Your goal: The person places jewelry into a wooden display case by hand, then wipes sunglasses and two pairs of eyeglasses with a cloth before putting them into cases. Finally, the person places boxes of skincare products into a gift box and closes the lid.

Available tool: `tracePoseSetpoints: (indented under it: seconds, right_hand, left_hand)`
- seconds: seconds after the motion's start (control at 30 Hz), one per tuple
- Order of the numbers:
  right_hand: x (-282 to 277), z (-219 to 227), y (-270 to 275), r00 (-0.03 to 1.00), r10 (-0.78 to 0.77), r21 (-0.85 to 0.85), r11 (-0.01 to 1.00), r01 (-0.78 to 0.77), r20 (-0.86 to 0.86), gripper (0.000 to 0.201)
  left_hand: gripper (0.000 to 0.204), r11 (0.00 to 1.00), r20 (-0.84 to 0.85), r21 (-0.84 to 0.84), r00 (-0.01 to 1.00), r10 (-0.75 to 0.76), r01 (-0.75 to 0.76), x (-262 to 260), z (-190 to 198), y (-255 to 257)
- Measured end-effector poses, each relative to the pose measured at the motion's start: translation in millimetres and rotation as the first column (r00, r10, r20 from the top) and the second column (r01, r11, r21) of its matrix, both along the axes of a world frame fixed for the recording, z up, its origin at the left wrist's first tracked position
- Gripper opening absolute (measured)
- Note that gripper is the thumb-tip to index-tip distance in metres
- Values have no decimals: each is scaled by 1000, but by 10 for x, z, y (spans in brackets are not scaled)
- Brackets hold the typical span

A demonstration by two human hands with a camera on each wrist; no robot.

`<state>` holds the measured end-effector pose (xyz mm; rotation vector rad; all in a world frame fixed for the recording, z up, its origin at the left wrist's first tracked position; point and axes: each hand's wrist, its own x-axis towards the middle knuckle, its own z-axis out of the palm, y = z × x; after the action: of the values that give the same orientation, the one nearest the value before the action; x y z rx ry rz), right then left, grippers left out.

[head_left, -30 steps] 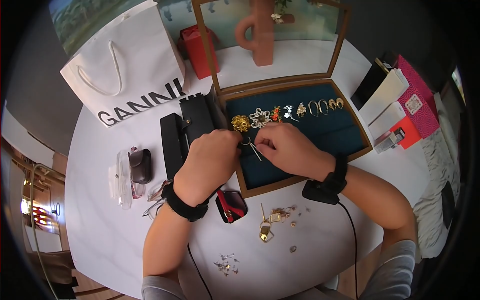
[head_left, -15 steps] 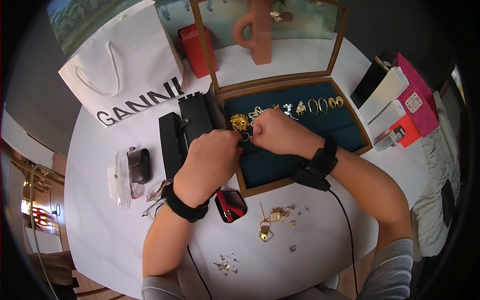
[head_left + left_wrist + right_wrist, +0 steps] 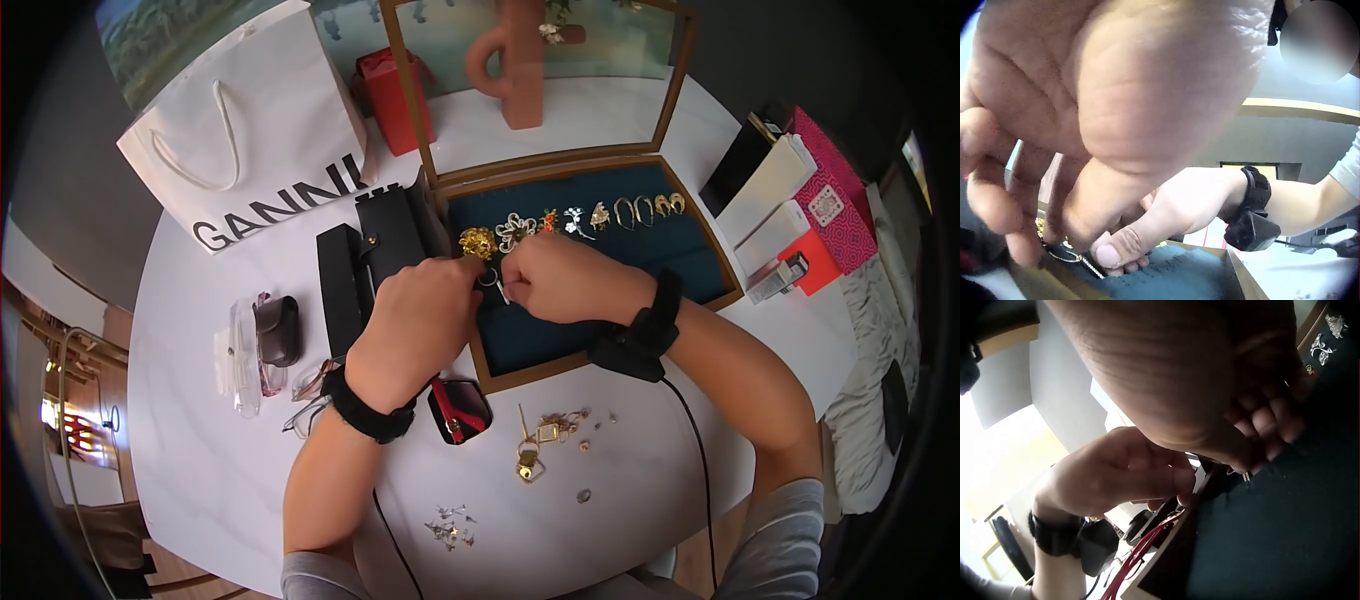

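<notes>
An earring [image 3: 488,277], a thin hoop with a slim straight drop, is over the teal lining [image 3: 520,345] of an open wooden jewellery box. My left hand [image 3: 420,310] pinches the hoop at the box's left side. Bent fingers of my right hand [image 3: 575,280] pinch the drop; its thumb [image 3: 1110,253] lies against the drop in the left wrist view. Just beyond the hands, a gold brooch [image 3: 478,242] and a flower-shaped brooch [image 3: 515,232] lie in a row with more jewellery. My right hand partly hides an orange piece [image 3: 549,221].
The glass lid [image 3: 560,110] stands raised behind the box. Gold jewellery [image 3: 540,440] and small studs [image 3: 450,528] lie on the near table. Black cases [image 3: 343,290], glasses and a white paper bag [image 3: 255,130] stand left; boxes [image 3: 815,200] stand right.
My right hand moved left and up against the earring, covering its drop, then drew back slightly so part of the drop shows again. My left hand has stayed put.
</notes>
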<state>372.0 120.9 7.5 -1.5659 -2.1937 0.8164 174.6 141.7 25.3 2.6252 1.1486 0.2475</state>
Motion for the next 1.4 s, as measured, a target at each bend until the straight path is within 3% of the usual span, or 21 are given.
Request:
tracePoseSetpoints:
  seconds: [0.13, 0.2, 0.27, 0.33, 0.47, 0.57, 0.7, 0.8, 0.87, 0.97, 1.3, 1.4]
  right_hand:
    - [108, -126, -19, 999, 25, 118, 993, -29, 32, 12]
    - [163, -108, -83, 993, -114, 243, 963, 115, -19, 10]
    - [158, 131, -324, 981, -181, 202, 961, 190, -63, 11]
    - [136, 285, -642, 952, -224, 172, 950, 261, -208, 9]
    - [34, 272, -1247, 979, -79, 151, 983, 108, -190, 2]
    - [-109, 14, -1530, 996, 4, 220, 975, 16, -88, 9]
    - [-284, -102, -1558, 999, 48, 298, 953, -52, 21, 14]
    - [-392, -88, -1511, 996, 72, 278, 957, -82, 47, 17]
    - [-421, -132, -1473, 958, 174, 286, 929, -236, 228, 16]
    - [-453, -145, -1417, 942, 236, 280, 912, -300, 239, 14]
    - [-524, -166, -1358, 927, 209, 303, 903, -306, 312, 15]
    - [-501, -165, -1366, 948, 248, 315, 900, -302, 200, 13]
  left_hand:
    - [21, 1000, -15, -3, 1000, -6, 6, 9, 8, 1]
    - [22, 1000, 33, -17, 999, 8, -7, -20, 17, 8]
    - [23, 998, 120, 61, 993, -14, 7, -57, 30, 38]
    - [19, 999, 191, 33, 981, -34, 28, -96, 92, 56]
    - [18, 997, 209, -42, 977, -48, 58, -144, 229, 15]
    - [19, 995, 217, -54, 974, -64, 78, -161, 319, -35]
    - [21, 983, 247, -163, 968, -40, 82, -198, 415, -123]
    - [23, 986, 264, -134, 962, -65, 103, -235, 418, -119]
    - [24, 987, 268, -125, 961, -68, 105, -255, 432, -116]
    - [25, 987, 261, -124, 963, -70, 105, -287, 482, -123]
    - [31, 990, 228, -96, 970, -79, 103, -312, 458, -118]
    - [31, 989, 216, -101, 972, -86, 110, -313, 458, -100]
